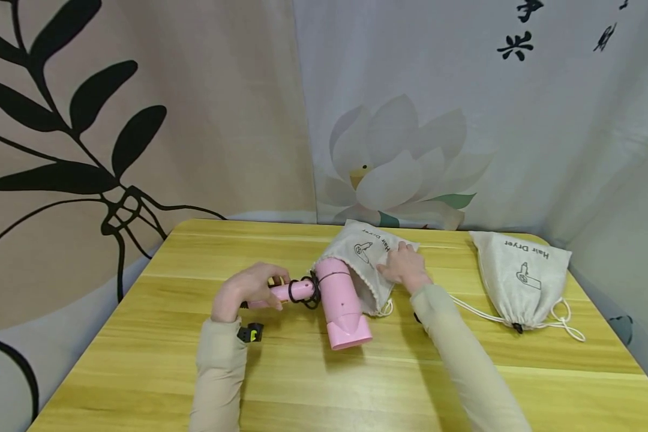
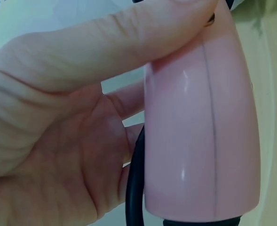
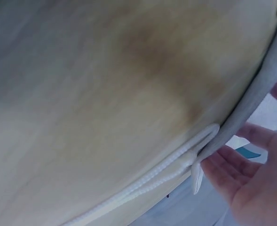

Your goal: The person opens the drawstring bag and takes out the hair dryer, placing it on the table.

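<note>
A pink hair dryer (image 1: 341, 300) lies on its side, nozzle toward the near edge. Its rear end is at the open mouth of a pale cloth drawstring bag (image 1: 359, 246) printed "Hair Dryer". My left hand (image 1: 254, 291) grips the handle, with a black cord (image 1: 312, 291) bundled where handle meets body. In the left wrist view, thumb and fingers go round the pink handle (image 2: 201, 141). On the bag's right side, my right hand (image 1: 405, 267) holds the cloth by its rim. The right wrist view shows fingers at the bag's hem (image 3: 251, 101), beside a white drawstring (image 3: 152, 181).
A second printed drawstring bag (image 1: 524, 276) lies at the right of the wooden table (image 1: 151, 360), its mouth drawn together with a black toggle (image 1: 517, 328). Its white cords trail over the wood. A patterned curtain (image 1: 237, 120) hangs behind the table.
</note>
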Motion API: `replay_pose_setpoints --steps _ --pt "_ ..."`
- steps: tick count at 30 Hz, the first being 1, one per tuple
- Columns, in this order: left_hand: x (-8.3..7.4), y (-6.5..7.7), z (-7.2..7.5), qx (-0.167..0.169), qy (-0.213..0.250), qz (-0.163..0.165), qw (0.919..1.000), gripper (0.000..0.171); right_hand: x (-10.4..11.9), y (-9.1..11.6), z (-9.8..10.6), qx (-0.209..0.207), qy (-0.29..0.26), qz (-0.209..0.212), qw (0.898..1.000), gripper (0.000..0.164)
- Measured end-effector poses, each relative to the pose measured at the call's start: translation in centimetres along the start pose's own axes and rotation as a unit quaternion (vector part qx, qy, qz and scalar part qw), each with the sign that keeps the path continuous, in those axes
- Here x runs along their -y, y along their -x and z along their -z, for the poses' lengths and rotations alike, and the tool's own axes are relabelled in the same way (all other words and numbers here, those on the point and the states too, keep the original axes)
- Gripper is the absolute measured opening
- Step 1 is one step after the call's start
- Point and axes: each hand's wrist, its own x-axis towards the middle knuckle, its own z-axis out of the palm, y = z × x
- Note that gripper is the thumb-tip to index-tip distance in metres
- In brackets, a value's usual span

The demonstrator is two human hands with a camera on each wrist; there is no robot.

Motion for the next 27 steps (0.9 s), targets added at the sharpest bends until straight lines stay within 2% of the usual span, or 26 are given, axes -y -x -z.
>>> replay_pose_setpoints --steps 5,12,16,27 --pt "0.4 0.5 0.5 0.0 -0.001 0.003 1.0 0.036 0.0 0.0 0.0 0.004 -0.004 -0.005 1.0 0.074" --pt "0.8 1.2 1.3 -0.013 0.002 -0.023 0.9997 0.036 -0.4 0.3 0.1 0.008 -0.001 -0.01 1.0 0.079" --pt "1.4 1.1 1.4 -0.03 0.006 -0.019 0.9994 0.037 -0.6 0.5 0.1 0.008 -0.008 -0.004 1.0 0.083" --pt "2.0 1.0 1.2 -0.048 0.022 0.009 0.9986 0.044 -0.7 0.9 -0.9 0.025 -0.023 0.031 0.999 0.096"
